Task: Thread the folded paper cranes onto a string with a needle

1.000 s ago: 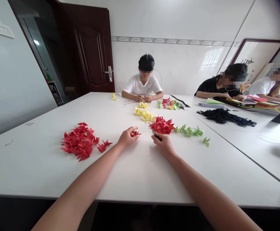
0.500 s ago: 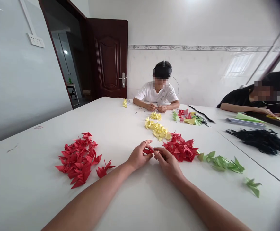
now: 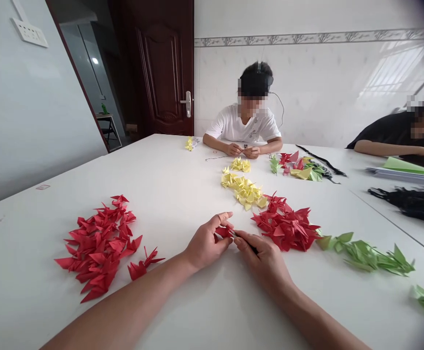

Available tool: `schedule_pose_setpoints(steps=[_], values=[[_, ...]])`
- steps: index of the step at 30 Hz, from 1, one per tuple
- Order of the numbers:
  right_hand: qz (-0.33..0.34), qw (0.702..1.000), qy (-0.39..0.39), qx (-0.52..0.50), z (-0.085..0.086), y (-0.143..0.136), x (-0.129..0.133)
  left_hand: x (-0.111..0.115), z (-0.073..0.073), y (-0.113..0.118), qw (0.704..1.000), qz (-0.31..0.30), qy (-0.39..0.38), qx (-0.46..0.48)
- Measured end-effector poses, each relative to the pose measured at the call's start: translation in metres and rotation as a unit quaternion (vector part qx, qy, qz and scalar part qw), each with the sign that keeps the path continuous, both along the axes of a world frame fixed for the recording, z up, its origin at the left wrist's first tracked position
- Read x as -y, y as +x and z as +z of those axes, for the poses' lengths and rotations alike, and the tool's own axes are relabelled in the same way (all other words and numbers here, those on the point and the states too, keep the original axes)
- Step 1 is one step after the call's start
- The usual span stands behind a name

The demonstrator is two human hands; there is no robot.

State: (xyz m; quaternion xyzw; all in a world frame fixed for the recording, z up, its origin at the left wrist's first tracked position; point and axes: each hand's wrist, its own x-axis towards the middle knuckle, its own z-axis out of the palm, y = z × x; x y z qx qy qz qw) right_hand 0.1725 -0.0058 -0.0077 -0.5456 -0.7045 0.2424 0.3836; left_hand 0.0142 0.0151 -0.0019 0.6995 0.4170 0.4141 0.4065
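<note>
Over the front middle of the white table, my left hand (image 3: 209,241) pinches a small red folded paper piece (image 3: 223,232) between thumb and fingers. My right hand (image 3: 263,253) is closed around a slim dark tool with a shiny metal tip (image 3: 251,248), and its tip meets the red paper. The tool's exact kind is hard to make out, since the fingers cover most of it. Left of my forearm lies a heap of red paper cranes (image 3: 100,245), with a single red crane (image 3: 144,263) beside it. A second red crane heap (image 3: 288,223) sits just beyond my right hand.
Yellow paper cranes (image 3: 246,188) lie beyond my hands, green ones (image 3: 378,255) to the right. Across the table (image 3: 175,194) sits a person in a white shirt (image 3: 243,124); another in black (image 3: 387,136) is at right, near paper sheets (image 3: 403,171) and a black stringy bundle (image 3: 409,206).
The camera view has tilted down and come closer to the table. Both hands stay together at the red paper, and the right hand's dark tool now shows more clearly.
</note>
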Motion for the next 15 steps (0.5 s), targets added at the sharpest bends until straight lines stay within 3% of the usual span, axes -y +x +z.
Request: schedule_pose_setpoints(steps=[15], values=[[0.007, 0.998, 0.021, 0.053, -0.0012, 0.0004, 0.0016, 0.0023, 0.0017, -0.0003, 1.0, 0.003, 0.009, -0.015]])
